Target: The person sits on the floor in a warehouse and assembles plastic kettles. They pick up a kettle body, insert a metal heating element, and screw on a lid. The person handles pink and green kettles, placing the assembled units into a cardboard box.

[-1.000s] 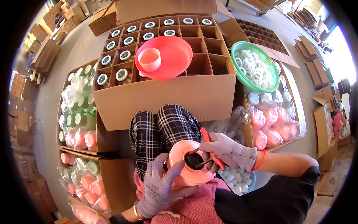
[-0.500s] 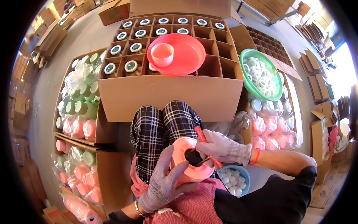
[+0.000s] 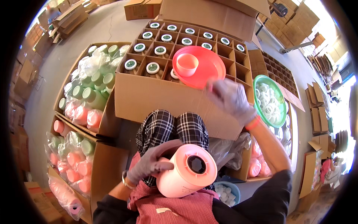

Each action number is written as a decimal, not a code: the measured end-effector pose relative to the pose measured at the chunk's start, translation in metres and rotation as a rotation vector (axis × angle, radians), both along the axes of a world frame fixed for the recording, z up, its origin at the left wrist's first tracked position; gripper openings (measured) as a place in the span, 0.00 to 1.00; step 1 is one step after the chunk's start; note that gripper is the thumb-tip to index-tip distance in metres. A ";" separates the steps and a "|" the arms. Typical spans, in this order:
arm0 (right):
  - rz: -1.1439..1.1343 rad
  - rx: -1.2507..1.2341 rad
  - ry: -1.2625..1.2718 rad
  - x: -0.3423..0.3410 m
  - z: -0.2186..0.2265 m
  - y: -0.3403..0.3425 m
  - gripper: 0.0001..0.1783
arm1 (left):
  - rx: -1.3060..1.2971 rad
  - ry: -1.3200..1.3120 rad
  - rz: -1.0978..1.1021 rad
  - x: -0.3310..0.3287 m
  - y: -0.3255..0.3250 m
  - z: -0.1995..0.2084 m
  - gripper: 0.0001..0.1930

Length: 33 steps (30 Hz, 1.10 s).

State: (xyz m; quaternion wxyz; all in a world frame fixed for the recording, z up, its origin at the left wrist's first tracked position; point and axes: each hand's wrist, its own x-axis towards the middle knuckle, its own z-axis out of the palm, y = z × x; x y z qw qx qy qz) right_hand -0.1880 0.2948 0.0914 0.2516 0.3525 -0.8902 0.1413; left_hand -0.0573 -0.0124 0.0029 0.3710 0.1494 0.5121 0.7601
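Observation:
In my gloved left hand (image 3: 154, 160) is a pink jug (image 3: 182, 186), held above my lap at its side, where a pink handle-like part shows between the fingers. Its round top faces up and to the right, with a dark opening (image 3: 196, 164) in the middle. My gloved right hand (image 3: 231, 99) is smeared by motion in front of the partitioned carton (image 3: 160, 99), close to the front rim of a red tray (image 3: 212, 67). Whether its fingers hold anything cannot be made out. A small pink cup (image 3: 187, 65) stands in the tray.
White-rimmed bottles with green tops (image 3: 153, 68) fill many carton cells. A green basin (image 3: 285, 112) of white rings sits at the right. A blue basin (image 3: 237, 190) of white pieces is beside my lap. Boxes of bagged pink and green jugs (image 3: 93, 99) stand left.
My right hand has left the jug's opening, where it held a red-handled tool, and moved up toward the tray. My left hand has shifted its grip, and the jug is tilted rightward.

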 end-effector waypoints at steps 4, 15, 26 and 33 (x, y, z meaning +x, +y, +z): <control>-0.334 0.286 0.104 -0.105 -0.050 0.017 0.08 | -0.083 0.254 0.328 0.041 -0.008 0.005 0.31; 0.532 0.008 -0.656 0.056 0.015 -0.003 0.44 | -0.412 0.186 0.272 0.023 -0.001 -0.003 0.19; -0.095 -1.474 -1.090 0.217 -0.070 -0.027 0.36 | -0.905 1.336 0.429 0.022 0.064 0.051 0.24; 0.074 -1.008 -0.829 0.195 -0.052 -0.009 0.49 | -0.676 1.178 0.327 -0.016 0.053 0.064 0.20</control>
